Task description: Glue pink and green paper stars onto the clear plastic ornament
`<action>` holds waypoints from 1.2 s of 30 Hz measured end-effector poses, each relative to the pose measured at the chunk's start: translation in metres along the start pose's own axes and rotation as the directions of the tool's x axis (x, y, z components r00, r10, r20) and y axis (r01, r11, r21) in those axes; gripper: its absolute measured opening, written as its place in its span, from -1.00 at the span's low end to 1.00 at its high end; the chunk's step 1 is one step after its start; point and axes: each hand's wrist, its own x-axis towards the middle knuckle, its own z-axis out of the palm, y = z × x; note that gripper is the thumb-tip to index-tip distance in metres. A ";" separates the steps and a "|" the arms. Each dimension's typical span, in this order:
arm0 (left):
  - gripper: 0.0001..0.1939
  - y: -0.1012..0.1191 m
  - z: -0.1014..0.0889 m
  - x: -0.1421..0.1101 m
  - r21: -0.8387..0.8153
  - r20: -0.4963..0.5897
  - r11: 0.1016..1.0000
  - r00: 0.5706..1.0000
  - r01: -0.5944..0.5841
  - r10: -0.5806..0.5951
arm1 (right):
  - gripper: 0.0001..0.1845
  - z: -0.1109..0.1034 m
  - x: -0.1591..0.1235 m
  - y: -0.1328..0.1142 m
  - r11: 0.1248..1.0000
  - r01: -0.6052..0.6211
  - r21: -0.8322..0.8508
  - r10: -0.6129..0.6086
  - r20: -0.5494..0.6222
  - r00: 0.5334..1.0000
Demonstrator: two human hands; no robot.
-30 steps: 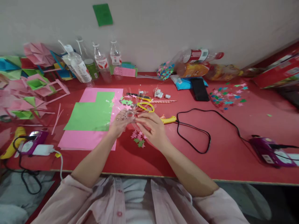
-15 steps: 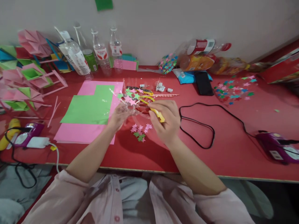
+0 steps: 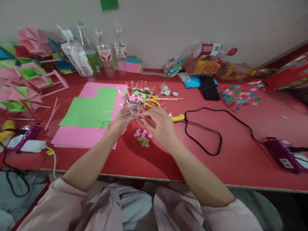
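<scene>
The left hand (image 3: 121, 121) is clamped on a clear plastic piece with a round ring (image 3: 135, 110), above the middle of the red counter (image 3: 154, 162). The right hand (image 3: 160, 123) has bent fingers close together at the piece's right side; whether they grip it cannot be told. Pink and green stars (image 3: 136, 95) show at the piece's far side. Nearer the counter's front edge lie loose pink and green paper stars (image 3: 143, 137). Right of the hands is a yellow handle (image 3: 178, 118); left, green paper (image 3: 89, 110) over pink paper (image 3: 79, 138).

Along the back edge, left of centre, stand clear plastic bottles with red-and-white labels (image 3: 105, 55), seemingly empty, and a white-labelled bottle with a white cap (image 3: 80, 59); their print is too blurred to read. Right of centre, beside the wall, lie a red-labelled clear bottle (image 3: 208, 50), its label showing a barcode, and an orange-labelled bottle (image 3: 203, 66). A black phone (image 3: 209, 88) rests on a blue-and-white packet (image 3: 190, 80).
</scene>
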 end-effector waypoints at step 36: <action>-0.66 -0.002 0.009 -0.011 -0.128 0.054 0.984 0.991 0.127 -0.121 | -0.80 -0.015 -0.004 -0.028 0.984 -0.084 0.157 0.116 -0.210 0.971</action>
